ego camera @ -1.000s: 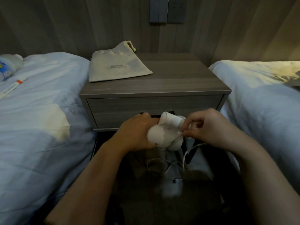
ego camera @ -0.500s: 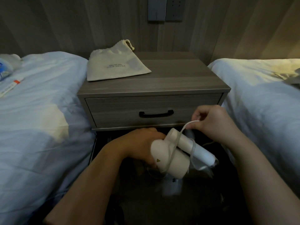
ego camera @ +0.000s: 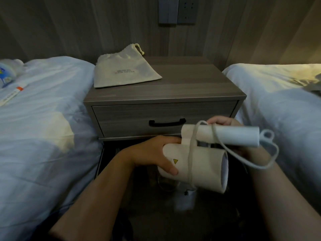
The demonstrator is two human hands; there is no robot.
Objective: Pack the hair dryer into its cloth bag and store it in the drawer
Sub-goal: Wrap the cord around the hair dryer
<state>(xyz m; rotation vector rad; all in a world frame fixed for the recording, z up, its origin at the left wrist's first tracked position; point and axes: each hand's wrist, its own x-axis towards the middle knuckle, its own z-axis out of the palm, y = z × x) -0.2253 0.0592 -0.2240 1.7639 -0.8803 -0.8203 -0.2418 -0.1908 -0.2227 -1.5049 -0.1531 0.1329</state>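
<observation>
- Fingers [ego camera: 171,140] of the left hand [ego camera: 152,153] wrap the rear of the white plastic hair dryer [ego camera: 199,164]: fingers over the top, thumb underneath, firm grip.
- Right hand [ego camera: 224,121] sits mostly hidden behind the dryer's folded handle. Its fingers curl over the top of the handle from behind; cannot tell if they also pinch the cord.
- Dryer is held in the air in front of the closed grey wood drawer [ego camera: 165,115], barrel mouth pointing right, handle folded along the top of the barrel.
- Thin white power cord [ego camera: 190,153] is wound once round the barrel and once round the handle; a loose loop hangs out to the right.
- Versus half a second ago: the dryer is higher and nearer the camera, the right hand has dropped from above the handle to behind it, and the cord loop has swung out right.
- A second ago the dryer covered the black drawer handle [ego camera: 166,122]; now it shows.
- Beige drawstring cloth bag [ego camera: 125,72] lies flat on the back-left of the grey nightstand top [ego camera: 199,87], unmoved, well apart from the dryer.
- White-sheeted beds, left [ego camera: 43,119] and right [ego camera: 278,101], flank the nightstand.
</observation>
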